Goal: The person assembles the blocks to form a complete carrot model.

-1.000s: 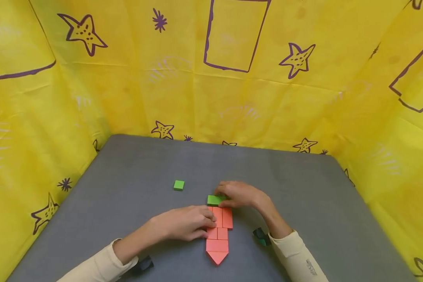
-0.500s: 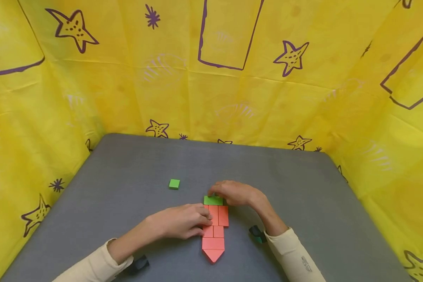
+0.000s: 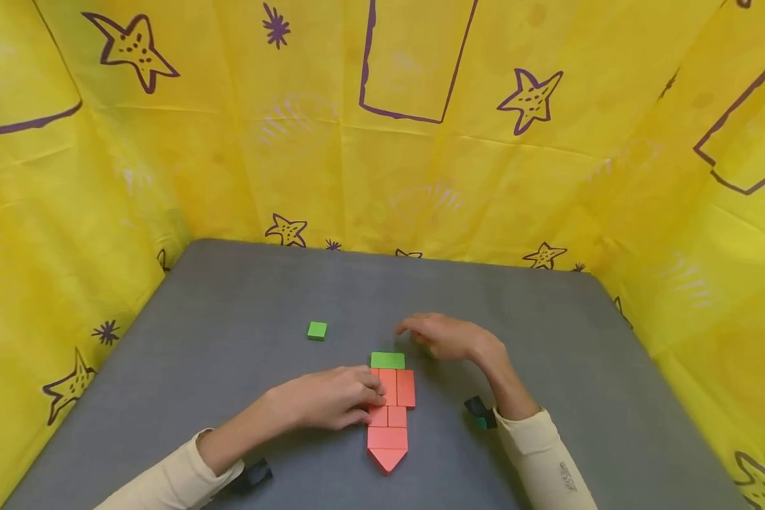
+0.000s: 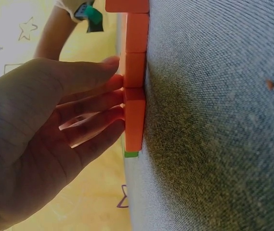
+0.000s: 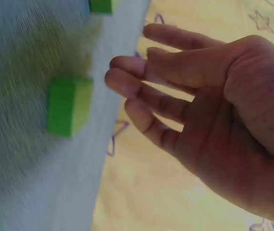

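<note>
Red blocks (image 3: 397, 437) lie flat in a column ending in a triangle (image 3: 387, 460) at the near end. A green rectangular block (image 3: 387, 360) sits across the far end. My left hand (image 3: 331, 398) rests at the column's left side; in the left wrist view its straight fingertips touch the side of a red block (image 4: 135, 120). My right hand (image 3: 446, 336) hovers beyond and right of the green rectangle, fingers loosely bent and holding nothing. Partly hidden beneath it is another green block (image 3: 428, 351). In the right wrist view a green block (image 5: 62, 108) lies apart from the fingertips.
A small green square block (image 3: 316, 331) lies on the grey table (image 3: 261, 297), left of and beyond the column. Yellow cloth (image 3: 242, 184) with purple drawings walls the table at the back and both sides. Dark wrist devices (image 3: 480, 411) sit by the sleeves.
My right hand has left the green rectangle, which now lies fully visible against the red blocks, and has moved right and away. My left hand stays by the column.
</note>
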A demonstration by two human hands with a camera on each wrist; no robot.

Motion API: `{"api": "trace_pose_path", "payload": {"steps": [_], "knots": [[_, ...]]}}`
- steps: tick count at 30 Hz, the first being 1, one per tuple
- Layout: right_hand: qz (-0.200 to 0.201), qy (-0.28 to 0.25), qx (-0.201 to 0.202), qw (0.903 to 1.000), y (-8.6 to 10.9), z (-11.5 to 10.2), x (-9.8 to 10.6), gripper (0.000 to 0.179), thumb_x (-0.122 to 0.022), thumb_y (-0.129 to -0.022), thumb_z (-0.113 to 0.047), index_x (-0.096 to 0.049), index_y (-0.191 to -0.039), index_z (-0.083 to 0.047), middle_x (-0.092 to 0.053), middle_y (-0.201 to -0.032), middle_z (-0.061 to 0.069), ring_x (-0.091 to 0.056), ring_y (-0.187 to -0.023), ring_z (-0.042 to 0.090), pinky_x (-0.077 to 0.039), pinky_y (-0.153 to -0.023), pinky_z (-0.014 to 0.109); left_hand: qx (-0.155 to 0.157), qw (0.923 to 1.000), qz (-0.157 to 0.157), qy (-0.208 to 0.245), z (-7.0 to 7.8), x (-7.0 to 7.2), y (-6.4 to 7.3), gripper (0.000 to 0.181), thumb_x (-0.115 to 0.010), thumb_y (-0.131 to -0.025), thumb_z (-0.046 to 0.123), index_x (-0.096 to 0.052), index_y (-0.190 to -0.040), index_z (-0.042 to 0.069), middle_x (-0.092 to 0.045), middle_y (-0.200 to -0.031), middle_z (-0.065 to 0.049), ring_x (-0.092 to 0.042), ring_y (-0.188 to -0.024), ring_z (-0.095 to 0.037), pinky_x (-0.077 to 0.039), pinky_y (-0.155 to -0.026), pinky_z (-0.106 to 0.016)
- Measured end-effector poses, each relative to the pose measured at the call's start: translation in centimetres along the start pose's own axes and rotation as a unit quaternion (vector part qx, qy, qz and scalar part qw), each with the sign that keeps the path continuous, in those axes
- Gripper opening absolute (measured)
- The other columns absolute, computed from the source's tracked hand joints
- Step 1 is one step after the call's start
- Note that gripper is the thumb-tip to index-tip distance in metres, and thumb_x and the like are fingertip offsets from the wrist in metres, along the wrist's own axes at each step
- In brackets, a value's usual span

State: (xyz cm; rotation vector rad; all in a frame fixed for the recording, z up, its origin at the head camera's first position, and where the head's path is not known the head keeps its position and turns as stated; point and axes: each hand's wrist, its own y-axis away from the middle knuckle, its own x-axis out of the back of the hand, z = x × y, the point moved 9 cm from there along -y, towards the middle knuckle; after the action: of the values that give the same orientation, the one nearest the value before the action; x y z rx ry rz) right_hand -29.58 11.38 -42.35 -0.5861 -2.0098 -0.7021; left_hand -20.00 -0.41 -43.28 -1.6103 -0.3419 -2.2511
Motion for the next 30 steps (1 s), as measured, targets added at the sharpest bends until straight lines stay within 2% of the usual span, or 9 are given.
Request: {"api": "trace_pose_path", "payload": {"steps": [4, 6, 10, 12, 16, 19, 22, 26, 30], "knots": [[-0.003, 0.004, -0.022, 0.9997, 1.1, 1.5, 1.0, 0.042, -0.051, -0.099, 0.009, -0.064, -0.136, -0.007, -0.067, -0.134, 0.013, -0.064, -0.118, 0.031, -0.055, -0.105, 0.049, -0.001, 1.0000, -0.001, -0.001, -0.1, 0.0, -0.1, 0.025, -0.071, -0.100, 0.020, -0.077, -0.124, 0.014, -0.073, -0.125, 0.003, -0.063, -0.118, -0.012, -0.054, -0.105, -0.025], [-0.008, 0.020, -0.020, 0.9996, 1.5, 1.9, 1.1, 0.038, -0.058, -0.096, 0.010, -0.067, -0.130, -0.006, -0.068, -0.130, 0.014, -0.065, -0.115, 0.032, -0.055, -0.103, 0.050, 0.000, 1.0000, -0.001, -0.001, -0.1, 0.1, 0.0, 0.025, -0.070, -0.101, 0.020, -0.077, -0.125, 0.014, -0.073, -0.125, 0.003, -0.063, -0.119, -0.012, -0.054, -0.106, -0.025], [-0.022, 0.063, 0.018, 0.9976, 1.5, 2.0, 0.6, 0.032, -0.073, -0.088, 0.007, -0.070, -0.117, -0.005, -0.069, -0.116, 0.013, -0.064, -0.103, 0.029, -0.057, -0.095, 0.045, -0.003, 1.0000, 0.000, 0.000, -0.1, 0.0, 0.1, 0.026, -0.071, -0.100, 0.019, -0.076, -0.125, 0.015, -0.073, -0.125, 0.004, -0.063, -0.119, -0.012, -0.054, -0.105, -0.025], [-0.034, 0.068, 0.020, 0.9969, 1.3, 2.3, 0.1, 0.029, -0.079, -0.086, 0.004, -0.070, -0.113, -0.004, -0.069, -0.109, 0.010, -0.062, -0.096, 0.025, -0.056, -0.089, 0.039, -0.006, 1.0000, 0.002, 0.001, -0.1, 0.0, 0.1, 0.026, -0.072, -0.100, 0.019, -0.077, -0.125, 0.014, -0.073, -0.125, 0.003, -0.063, -0.119, -0.012, -0.054, -0.105, -0.024], [-0.049, 0.053, -0.035, 0.9968, 0.8, 3.7, -0.5, 0.023, -0.081, -0.087, -0.001, -0.069, -0.105, -0.006, -0.064, -0.096, 0.004, -0.054, -0.086, 0.016, -0.051, -0.080, 0.029, -0.005, 1.0000, 0.004, -0.001, -0.1, 0.1, 0.0, 0.026, -0.072, -0.100, 0.019, -0.077, -0.125, 0.014, -0.074, -0.124, 0.004, -0.063, -0.118, -0.011, -0.054, -0.104, -0.024], [-0.048, 0.043, -0.064, 0.9959, 0.8, 4.4, -0.4, 0.017, -0.079, -0.088, -0.002, -0.068, -0.100, -0.006, -0.062, -0.090, 0.005, -0.052, -0.082, 0.014, -0.047, -0.075, 0.027, -0.006, 1.0000, 0.003, -0.003, 0.0, 0.1, -0.1, 0.025, -0.072, -0.100, 0.019, -0.077, -0.124, 0.014, -0.074, -0.122, 0.004, -0.063, -0.117, -0.011, -0.054, -0.103, -0.024], [-0.037, 0.044, -0.061, 0.9965, 0.9, 4.4, -0.1, 0.016, -0.077, -0.090, -0.003, -0.069, -0.104, -0.005, -0.066, -0.095, 0.006, -0.055, -0.083, 0.015, -0.049, -0.075, 0.027, -0.006, 1.0000, 0.000, -0.001, 0.1, 0.0, -0.1, 0.025, -0.072, -0.100, 0.019, -0.077, -0.123, 0.014, -0.073, -0.123, 0.004, -0.063, -0.116, -0.012, -0.054, -0.103, -0.024], [-0.004, 0.053, -0.031, 0.9981, 0.7, 3.5, 0.6, 0.021, -0.073, -0.096, -0.009, -0.068, -0.117, -0.007, -0.071, -0.109, 0.006, -0.061, -0.090, 0.018, -0.055, -0.082, 0.032, 0.000, 1.0000, 0.003, -0.003, 0.0, 0.1, 0.0, 0.025, -0.072, -0.099, 0.019, -0.077, -0.124, 0.014, -0.073, -0.123, 0.004, -0.063, -0.117, -0.011, -0.054, -0.103, -0.024], [0.027, 0.061, -0.001, 0.9977, 0.1, 2.2, 0.9, 0.016, -0.070, -0.100, -0.015, -0.070, -0.115, -0.010, -0.073, -0.111, 0.006, -0.064, -0.094, 0.020, -0.057, -0.088, 0.037, -0.003, 0.9999, 0.009, -0.005, 0.0, 0.2, 0.0, 0.025, -0.073, -0.099, 0.019, -0.077, -0.123, 0.014, -0.073, -0.122, 0.005, -0.063, -0.116, -0.011, -0.054, -0.102, -0.023]]}}
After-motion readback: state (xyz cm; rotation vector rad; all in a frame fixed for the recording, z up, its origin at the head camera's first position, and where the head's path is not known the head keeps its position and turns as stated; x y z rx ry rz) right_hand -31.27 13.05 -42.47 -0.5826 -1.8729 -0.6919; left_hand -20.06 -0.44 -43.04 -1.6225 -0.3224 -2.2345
